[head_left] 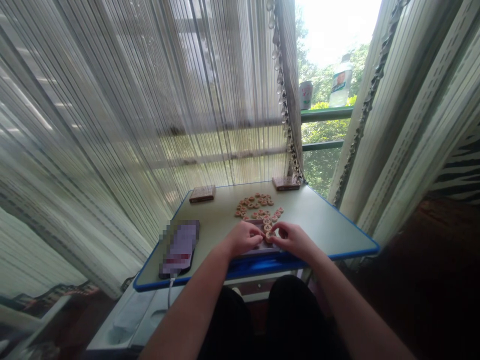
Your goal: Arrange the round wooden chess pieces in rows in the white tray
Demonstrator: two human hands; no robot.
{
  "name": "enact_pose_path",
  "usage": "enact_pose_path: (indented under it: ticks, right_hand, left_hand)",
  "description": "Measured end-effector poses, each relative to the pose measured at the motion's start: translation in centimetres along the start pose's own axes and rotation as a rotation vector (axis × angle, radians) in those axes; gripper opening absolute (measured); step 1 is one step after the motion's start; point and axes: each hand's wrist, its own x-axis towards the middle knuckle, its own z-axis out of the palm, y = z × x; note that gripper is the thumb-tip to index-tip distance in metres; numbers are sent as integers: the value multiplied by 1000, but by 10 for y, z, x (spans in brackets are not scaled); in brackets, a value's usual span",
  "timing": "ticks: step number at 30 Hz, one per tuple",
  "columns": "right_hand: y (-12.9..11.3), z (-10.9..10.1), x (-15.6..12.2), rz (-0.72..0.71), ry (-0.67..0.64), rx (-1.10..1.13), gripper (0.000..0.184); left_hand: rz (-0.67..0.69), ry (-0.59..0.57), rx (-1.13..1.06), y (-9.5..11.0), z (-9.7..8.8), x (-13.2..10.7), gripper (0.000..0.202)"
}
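The fingers [277,240] of the right hand [294,241] are bending in a loose curve, thumb and forefinger tips sitting at the side of the nearest disc [267,237]; whether they are gripping it cannot be told. The left hand [243,237] is resting opposite, its fingers curling just beside the same disc, any hold there being hidden. This disc and others are lying in a short line over a shallow, purplish tray [256,224], which the hands are partly covering. More round pieces [256,201] are lying in a loose cluster past the tray, bearing red or dark characters too small to read. All are resting on a pale, blue-edged bench [318,215]. Two flat brown cases, a left one [202,193] and a right one [286,183], are lying along its far edge, their contents not showing. A pixelated phone [180,245] is lying leftward, a white cable [170,292] running from it. Beyond the bench, a can [306,95] and a clear bottle [341,82] are standing on a green rail [326,114], the bottle's teal label carrying illegible white writing.
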Motion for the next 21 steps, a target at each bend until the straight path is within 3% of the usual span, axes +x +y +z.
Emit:
enact_pose_path:
  ticks: [5, 9, 13, 17, 21]
  right_hand:
    - [-2, -3, 0, -4, -6, 37, 28]
    - [1, -3, -2, -5, 83, 40, 26]
    - [3, -5, 3, -5, 167, 120, 25]
    - [-10, -16, 37, -84, 299, 116, 23]
    - [-23, -18, 95, -82, 244, 99, 25]
  left_hand:
    - [-2, 90, 21, -3, 2, 0, 25]
    - [-12, 302, 39, -6, 1, 0, 22]
    - [-113, 571, -42, -8, -9, 5, 24]
    - [-254, 719, -86, -11, -27, 22, 25]
    - [-344, 831, -178, -25, -44, 56, 22]
